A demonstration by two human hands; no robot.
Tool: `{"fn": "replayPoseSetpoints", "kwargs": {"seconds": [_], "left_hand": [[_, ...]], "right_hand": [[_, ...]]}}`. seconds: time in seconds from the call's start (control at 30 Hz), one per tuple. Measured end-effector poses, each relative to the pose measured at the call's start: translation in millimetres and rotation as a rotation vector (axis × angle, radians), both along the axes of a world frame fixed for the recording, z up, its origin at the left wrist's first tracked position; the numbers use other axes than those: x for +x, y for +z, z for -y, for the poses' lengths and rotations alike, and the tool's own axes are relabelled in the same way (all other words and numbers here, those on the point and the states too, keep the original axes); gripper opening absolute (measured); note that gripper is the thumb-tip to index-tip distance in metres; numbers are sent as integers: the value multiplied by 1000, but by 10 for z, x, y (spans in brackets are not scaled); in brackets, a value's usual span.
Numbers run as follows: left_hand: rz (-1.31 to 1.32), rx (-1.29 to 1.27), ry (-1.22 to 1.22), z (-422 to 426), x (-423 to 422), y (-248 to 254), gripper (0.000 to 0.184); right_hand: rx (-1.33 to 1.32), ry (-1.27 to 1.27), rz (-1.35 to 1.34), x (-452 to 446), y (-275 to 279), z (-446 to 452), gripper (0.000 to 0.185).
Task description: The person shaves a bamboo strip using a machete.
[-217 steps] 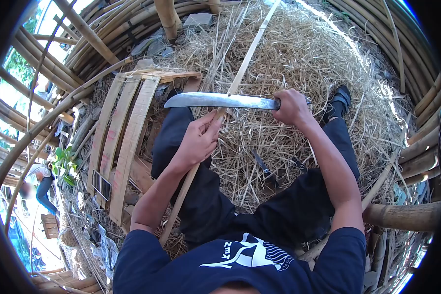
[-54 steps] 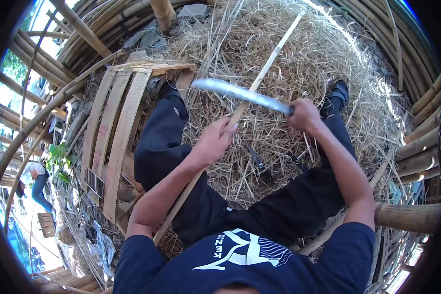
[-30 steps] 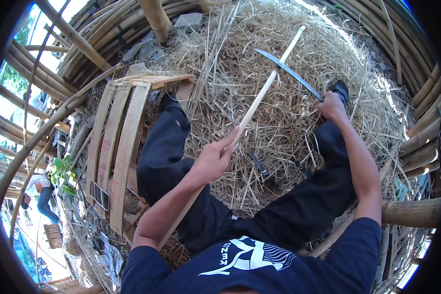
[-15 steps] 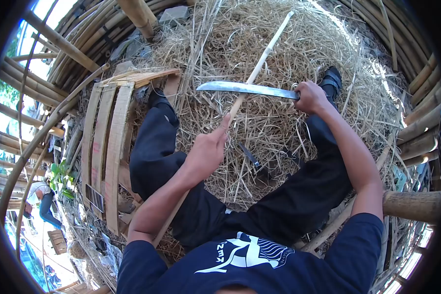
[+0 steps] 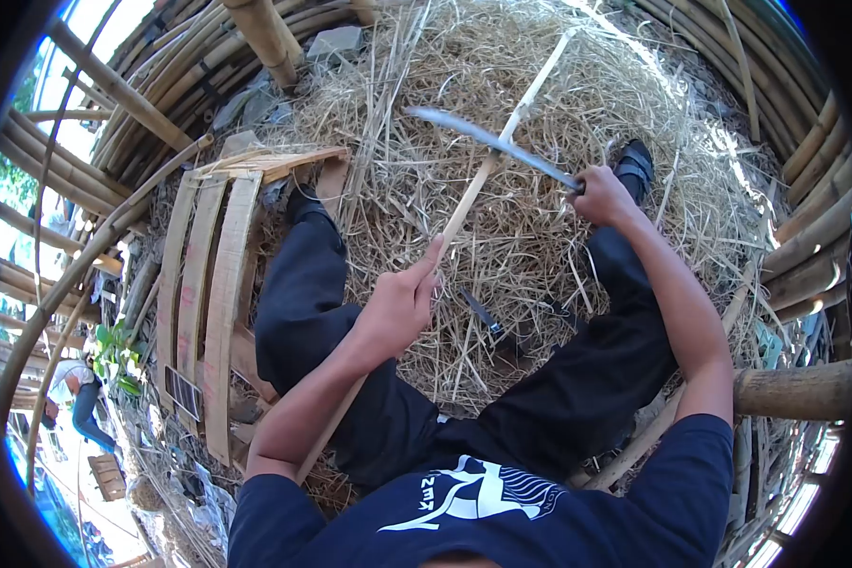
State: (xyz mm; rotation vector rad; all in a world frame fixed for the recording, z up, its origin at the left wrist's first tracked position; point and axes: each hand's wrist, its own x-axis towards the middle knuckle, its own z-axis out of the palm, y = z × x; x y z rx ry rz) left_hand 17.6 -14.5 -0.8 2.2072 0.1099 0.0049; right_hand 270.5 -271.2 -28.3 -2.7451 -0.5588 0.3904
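My left hand [image 5: 402, 305] is wrapped round a long, pale bamboo strip [image 5: 471, 194], with the index finger laid along it. The strip slants from beside my left arm up to the far right over the straw. My right hand [image 5: 604, 196] grips the handle of a machete [image 5: 540, 163]. Its long blade, slightly blurred, crosses the strip well beyond my left hand and points to the far left. Blade and strip appear to touch at the crossing. Between my legs a small dark knife-like tool [image 5: 483, 312] lies in the straw.
Straw-like shavings [image 5: 426, 76] cover the ground between my outstretched legs. On the left stands a wooden slatted crate [image 5: 225, 312] with a dark rectangular object [image 5: 182, 393] on it. Bamboo poles [image 5: 795, 393] surround me. Another person [image 5: 85, 402] bends over at the far left.
My right hand has turned the machete, so its tip has moved farther away and to the right. The blade now crosses the strip farther from my left hand, which stays nearly in place.
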Motion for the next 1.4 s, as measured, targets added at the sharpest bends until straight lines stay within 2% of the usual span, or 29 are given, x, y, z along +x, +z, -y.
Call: {"fn": "replayPoseSetpoints", "kwargs": {"seconds": [0.03, 0.1, 0.13, 0.2, 0.27, 0.3, 0.33, 0.4, 0.53, 0.63, 0.7, 0.73, 0.8, 0.83, 0.93, 1.0, 1.07, 1.17, 1.27, 1.4], "left_hand": [[18, 30, 2, -4, -6, 27, 54], [34, 52, 16, -44, -15, -51, 54], [50, 71, 13, -44, -17, -79, 54], [54, 69, 8, -36, -43, -37, 55], [55, 68, -18, -36, -91, 11, 55], [18, 71, -5, -50, -107, 23, 55], [-18, 70, 8, -53, -125, 51, 54], [-78, 50, -13, -50, -125, 115, 52], [-12, 36, -22, -44, -116, 73, 51], [6, 11, 44, -70, -114, 72, 56], [22, 8, 44, -67, -123, 111, 55], [32, -2, 34, -55, -137, 127, 55], [11, 9, 31, -40, -168, 125, 54], [12, -4, 9, -40, -161, 107, 54], [27, -12, -38, -66, -138, 94, 52], [-42, -33, -11, -66, -155, 164, 52], [-42, -40, -1, -57, -151, 195, 52], [-7, -33, -6, -59, -172, 180, 52], [-38, -50, -18, -51, -198, 185, 52], [13, -41, -28, -61, -166, 157, 51]], "right_hand": [[2, 16, -3, -80, 29, -91, 24], [11, 302, 77, -272, 143, -228, 21], [-24, 349, 173, -362, 163, -284, 19], [-114, 352, 132, -315, 125, -326, 17], [-39, 270, 194, -35, -101, -142, 17], [-112, 139, 205, 104, -131, -63, 18], [-99, -2, 100, 157, -11, 0, 22], [-98, -103, 222, 311, -76, 181, 27], [61, -55, 101, 53, 29, 143, 31], [47, 69, 126, -46, 93, 7, 28], [-18, 268, 234, -23, 74, -13, 25], [-15, 265, 229, 38, 71, 3, 25], [-47, -162, 89, 243, 83, 95, 24], [-66, -205, 110, 307, 123, 186, 25], [-16, -188, 222, 180, 65, 258, 26], [50, -92, 122, 60, 67, 204, 27], [88, 111, 237, -60, 96, 118, 24], [-23, 183, 286, -53, 235, 21, 20], [-71, -253, 248, 438, -14, 261, 25], [-22, -199, 189, 192, 141, 205, 32]]}}
